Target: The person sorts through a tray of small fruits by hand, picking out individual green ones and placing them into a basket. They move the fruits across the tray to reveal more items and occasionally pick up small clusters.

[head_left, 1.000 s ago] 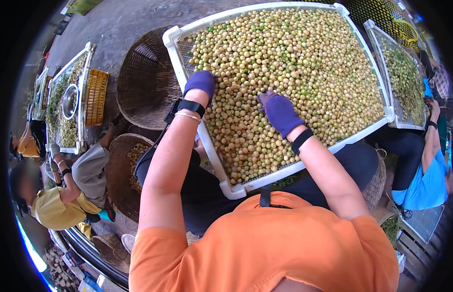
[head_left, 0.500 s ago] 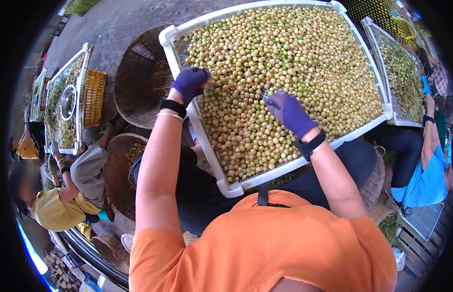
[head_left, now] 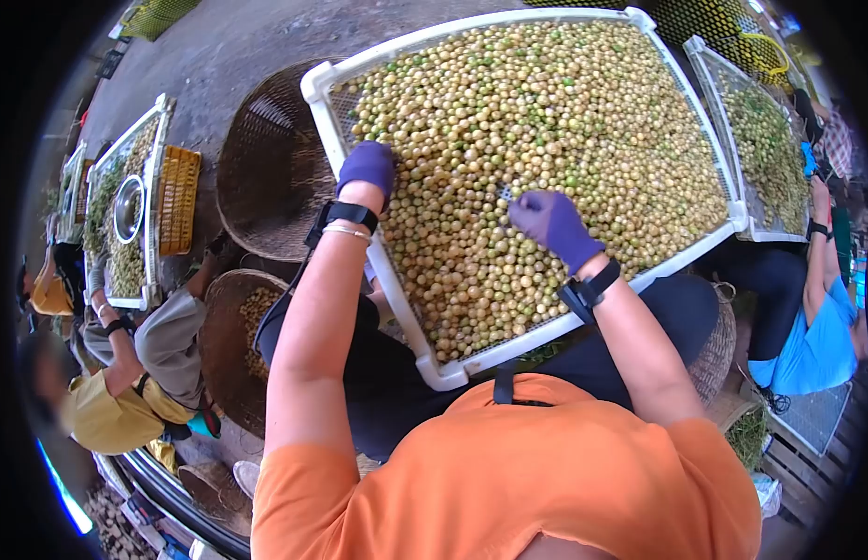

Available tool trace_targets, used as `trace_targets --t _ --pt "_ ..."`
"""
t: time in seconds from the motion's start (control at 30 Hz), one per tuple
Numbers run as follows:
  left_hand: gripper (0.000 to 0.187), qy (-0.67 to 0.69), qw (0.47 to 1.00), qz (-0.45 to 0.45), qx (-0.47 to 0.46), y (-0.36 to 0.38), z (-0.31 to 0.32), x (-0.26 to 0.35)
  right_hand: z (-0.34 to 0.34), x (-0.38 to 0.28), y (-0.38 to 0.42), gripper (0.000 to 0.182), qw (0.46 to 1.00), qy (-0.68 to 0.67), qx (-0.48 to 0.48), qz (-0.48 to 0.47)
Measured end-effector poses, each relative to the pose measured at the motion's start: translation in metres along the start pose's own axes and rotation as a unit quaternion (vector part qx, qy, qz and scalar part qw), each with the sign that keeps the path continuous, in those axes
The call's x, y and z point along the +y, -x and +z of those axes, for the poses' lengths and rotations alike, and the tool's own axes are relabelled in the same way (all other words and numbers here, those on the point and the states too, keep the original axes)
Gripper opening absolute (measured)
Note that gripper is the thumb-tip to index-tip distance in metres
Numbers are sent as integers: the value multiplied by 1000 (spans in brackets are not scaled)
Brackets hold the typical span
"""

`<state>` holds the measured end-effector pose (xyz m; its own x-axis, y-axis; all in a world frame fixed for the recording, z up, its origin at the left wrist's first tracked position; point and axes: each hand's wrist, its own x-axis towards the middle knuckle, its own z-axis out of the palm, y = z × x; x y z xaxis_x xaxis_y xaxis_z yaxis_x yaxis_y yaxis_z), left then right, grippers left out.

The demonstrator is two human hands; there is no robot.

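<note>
A white mesh tray [head_left: 329,114] in front of me is heaped with small round fruits [head_left: 546,103], mostly tan with some green ones. My left hand [head_left: 368,171], in a purple glove, is over the tray's left rim; its back faces me and its fingers are hidden. Low over the middle of the fruit is my right hand [head_left: 553,227], also gloved, its fingers curled together. Whatever it may hold is hidden. A small bare patch of mesh [head_left: 506,193] shows just beyond the right fingertips.
Left of the tray stand a large woven basket [head_left: 266,168] and a second basket [head_left: 230,350] with some fruit inside. A co-worker in yellow [head_left: 126,411] sits at another tray [head_left: 126,215] beside a yellow crate [head_left: 179,201]. On the right, a person in blue [head_left: 807,336] is near a further tray [head_left: 756,140].
My left hand has moved slightly down and turned, so its fingers no longer show. The right hand has shifted only a little and stays curled over the fruit.
</note>
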<state>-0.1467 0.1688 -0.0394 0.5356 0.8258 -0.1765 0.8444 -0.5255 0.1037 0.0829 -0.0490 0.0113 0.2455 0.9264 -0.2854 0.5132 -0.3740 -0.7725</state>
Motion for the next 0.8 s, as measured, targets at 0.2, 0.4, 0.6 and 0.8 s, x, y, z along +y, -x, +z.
trace_targets --t 0.2,0.4,0.6,0.8 --pt "17 -12 999 -26 -41 4 -14 12 -31 33 -43 23 976 38 198 -84" --pt "18 -18 998 -15 -60 7 -10 14 8 22 -54 16 910 392 4 -134" --pt "18 -27 998 -2 -51 23 -19 25 -12 1 -31 20 969 161 -10 -186" --pt "12 43 999 10 10 30 -19 21 -17 27 -78 17 947 235 71 -209"
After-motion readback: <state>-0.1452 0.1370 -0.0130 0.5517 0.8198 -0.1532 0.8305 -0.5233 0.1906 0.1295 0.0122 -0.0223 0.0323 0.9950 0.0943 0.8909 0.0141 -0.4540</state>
